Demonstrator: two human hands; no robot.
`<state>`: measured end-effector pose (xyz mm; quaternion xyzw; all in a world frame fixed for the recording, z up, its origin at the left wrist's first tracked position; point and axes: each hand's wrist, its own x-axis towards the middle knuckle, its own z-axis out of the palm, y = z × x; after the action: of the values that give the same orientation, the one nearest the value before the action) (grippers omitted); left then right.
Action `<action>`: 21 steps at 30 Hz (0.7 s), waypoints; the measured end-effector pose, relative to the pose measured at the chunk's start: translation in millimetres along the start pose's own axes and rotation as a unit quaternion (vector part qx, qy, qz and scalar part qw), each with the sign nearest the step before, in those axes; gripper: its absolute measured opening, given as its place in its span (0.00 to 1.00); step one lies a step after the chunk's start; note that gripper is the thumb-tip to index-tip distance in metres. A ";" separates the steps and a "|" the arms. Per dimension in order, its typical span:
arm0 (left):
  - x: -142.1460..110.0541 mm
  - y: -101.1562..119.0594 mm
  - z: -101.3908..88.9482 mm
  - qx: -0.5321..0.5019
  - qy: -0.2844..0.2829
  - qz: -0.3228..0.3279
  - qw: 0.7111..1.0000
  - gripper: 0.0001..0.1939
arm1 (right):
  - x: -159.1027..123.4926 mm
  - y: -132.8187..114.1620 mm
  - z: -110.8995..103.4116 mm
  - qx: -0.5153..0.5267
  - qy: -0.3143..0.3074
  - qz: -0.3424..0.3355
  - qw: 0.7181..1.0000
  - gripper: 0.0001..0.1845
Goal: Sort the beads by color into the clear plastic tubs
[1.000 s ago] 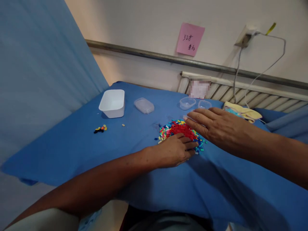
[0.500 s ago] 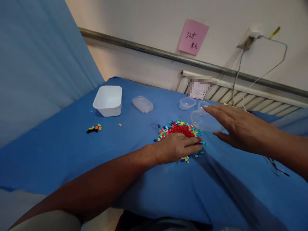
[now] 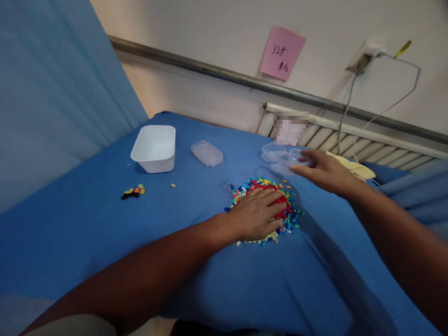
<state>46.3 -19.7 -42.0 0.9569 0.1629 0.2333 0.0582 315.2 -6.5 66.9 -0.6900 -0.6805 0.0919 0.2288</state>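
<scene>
My left hand [image 3: 257, 214] lies flat, fingers stretched out, on top of a pile of small coloured beads [image 3: 292, 210] on the blue cloth [image 3: 105, 233]; red beads show in the pile's middle. My right hand [image 3: 324, 172] reaches to the back right and grips a clear plastic lid [image 3: 280, 156] by its edge. It holds the lid over the small clear containers by the wall. Those containers are mostly hidden behind the lid.
A white rectangular tub [image 3: 154, 148] and a clear lidded box [image 3: 207, 153] stand at the back left. A few loose beads [image 3: 132, 192] lie left of the pile. A pink note [image 3: 283, 52] hangs on the wall; a yellow cloth [image 3: 353, 167] lies at the right.
My right hand lifted the clear lid off the bead pile and carried it back to the small containers. My left hand slid further onto the pile and flattened.
</scene>
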 end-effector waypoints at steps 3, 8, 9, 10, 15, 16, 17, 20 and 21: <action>-0.6 -0.4 -1.3 -0.010 -0.004 0.014 1.000 0.25 | 31.5 -45.6 50.7 0.011 -0.048 -0.002 0.999 0.43; -6.6 -0.7 -4.7 -0.025 -0.010 0.017 0.999 0.25 | 80.3 -96.5 109.2 -0.004 -0.004 0.015 1.000 0.46; -8.1 -0.5 -6.2 -0.027 -0.009 0.019 0.999 0.25 | 83.6 -100.5 114.9 -0.005 -0.003 0.014 1.000 0.46; -9.6 0.0 -8.1 -0.026 -0.008 0.023 0.999 0.24 | 83.7 -102.1 118.8 -0.004 -0.002 0.009 1.000 0.46; -18.1 4.2 -18.4 -0.015 -0.005 0.020 1.000 0.23 | 47.1 -71.3 113.8 0.004 0.025 -0.044 0.999 0.37; -19.9 4.5 -20.0 -0.015 -0.001 0.016 1.000 0.23 | 36.8 -57.0 108.4 0.004 0.032 -0.045 0.998 0.34; -21.6 4.1 -21.2 -0.015 0.007 0.011 1.000 0.22 | 26.9 -40.2 101.4 0.003 0.042 -0.041 0.998 0.32; -24.3 -2.1 -22.4 -0.003 0.032 -0.013 0.999 0.23 | 2.2 21.7 71.9 -0.010 0.104 0.009 0.994 0.31; -23.8 -5.6 -21.9 0.000 0.026 -0.023 0.999 0.24 | -4.3 44.4 59.7 -0.019 0.131 0.039 0.990 0.32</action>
<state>14.6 -21.8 -33.9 0.9465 0.1863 0.2566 0.0596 328.7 2.1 -5.9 -0.7263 -0.6187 -0.0033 0.2996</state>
